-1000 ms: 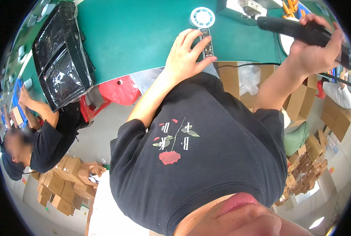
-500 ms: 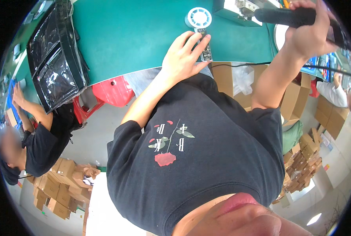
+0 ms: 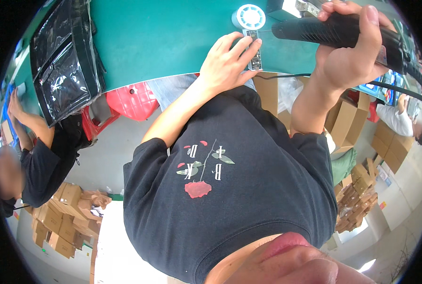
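- The left hand (image 3: 227, 61) holds a small device (image 3: 252, 34) with a round white-and-blue head (image 3: 250, 17) on the green counter (image 3: 163, 42), fingers over its exposed board (image 3: 255, 63).
- The right hand (image 3: 350, 52) grips a black tool (image 3: 305, 32), its thin tip (image 3: 266, 31) pointing at the device; whether they touch is unclear.
- Glossy black plastic-covered goods (image 3: 65, 66) lie at the counter's left, near a red stool (image 3: 133, 102).
- Farther left is a co-worker (image 3: 43, 173) in black, near stacked cardboard boxes (image 3: 62, 217).

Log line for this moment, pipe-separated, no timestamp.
left hand: on small fan | right hand: gripping black tool, thin bit toward fan, contact unclear | surface: green table | left side: black plastic-wrapped item
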Motion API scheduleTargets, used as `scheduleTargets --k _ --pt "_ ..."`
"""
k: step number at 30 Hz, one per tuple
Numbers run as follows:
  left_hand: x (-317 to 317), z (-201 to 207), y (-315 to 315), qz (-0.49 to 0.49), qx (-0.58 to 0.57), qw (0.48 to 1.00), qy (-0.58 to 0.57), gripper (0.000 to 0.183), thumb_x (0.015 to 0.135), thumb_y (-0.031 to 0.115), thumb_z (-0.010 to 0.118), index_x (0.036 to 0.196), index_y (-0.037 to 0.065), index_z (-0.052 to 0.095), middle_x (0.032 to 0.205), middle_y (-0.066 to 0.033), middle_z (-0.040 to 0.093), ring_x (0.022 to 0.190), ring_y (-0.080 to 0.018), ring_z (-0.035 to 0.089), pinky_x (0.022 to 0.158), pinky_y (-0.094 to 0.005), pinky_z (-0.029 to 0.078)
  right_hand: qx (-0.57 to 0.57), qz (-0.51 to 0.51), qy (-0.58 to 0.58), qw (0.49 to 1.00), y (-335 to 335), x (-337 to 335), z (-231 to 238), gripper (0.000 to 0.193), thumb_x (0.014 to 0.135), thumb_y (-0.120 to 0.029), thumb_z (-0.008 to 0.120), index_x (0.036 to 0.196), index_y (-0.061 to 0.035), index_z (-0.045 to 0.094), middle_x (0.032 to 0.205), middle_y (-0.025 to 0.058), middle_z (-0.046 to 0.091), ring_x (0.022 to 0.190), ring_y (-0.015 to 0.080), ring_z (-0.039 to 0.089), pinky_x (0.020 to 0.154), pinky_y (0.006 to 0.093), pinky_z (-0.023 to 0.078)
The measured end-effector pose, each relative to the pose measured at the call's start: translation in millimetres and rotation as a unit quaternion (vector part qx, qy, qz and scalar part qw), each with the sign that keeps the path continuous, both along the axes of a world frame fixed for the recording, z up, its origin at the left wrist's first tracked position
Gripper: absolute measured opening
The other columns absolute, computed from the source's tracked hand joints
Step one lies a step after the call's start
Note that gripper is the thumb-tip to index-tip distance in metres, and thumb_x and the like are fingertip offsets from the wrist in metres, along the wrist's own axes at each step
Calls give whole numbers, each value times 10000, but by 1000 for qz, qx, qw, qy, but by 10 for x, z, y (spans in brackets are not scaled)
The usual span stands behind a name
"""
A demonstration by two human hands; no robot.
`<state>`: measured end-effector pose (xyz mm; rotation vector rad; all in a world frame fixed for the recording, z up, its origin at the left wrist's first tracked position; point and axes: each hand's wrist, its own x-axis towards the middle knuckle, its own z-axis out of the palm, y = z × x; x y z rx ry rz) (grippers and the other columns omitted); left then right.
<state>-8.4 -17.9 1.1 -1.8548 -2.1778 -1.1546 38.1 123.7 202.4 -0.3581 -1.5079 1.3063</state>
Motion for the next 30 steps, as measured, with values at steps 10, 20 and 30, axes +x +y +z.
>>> scheduleTargets --k 10,20,30 --pt "-20 14 3 -6 -3 1000 2 720 761 389 862 1392 111 652 1260 -86 600 1182 -310 588 996 -452 526 88 -1 21 996 61 -59 -282 137 1025 -133 632 1058 -24 558 778 95 627 637 178 621 617 297 542" --pt "-29 19 12 -12 3 1000 -4 726 718 350 859 1360 82 653 1251 -70 602 1126 -292 586 994 -432 505 96 -10 16 995 209 -36 -376 121 954 -77 627 993 -1 541 709 180 635 570 271 620 544 392 557" --pt "-28 34 13 -15 -4 1000 2 745 692 338 861 1356 71 652 1242 -59 609 1081 -261 593 1008 -416 493 84 61 58 993 286 64 -498 126 921 -49 638 982 -15 533 689 205 633 525 284 610 506 417 568"
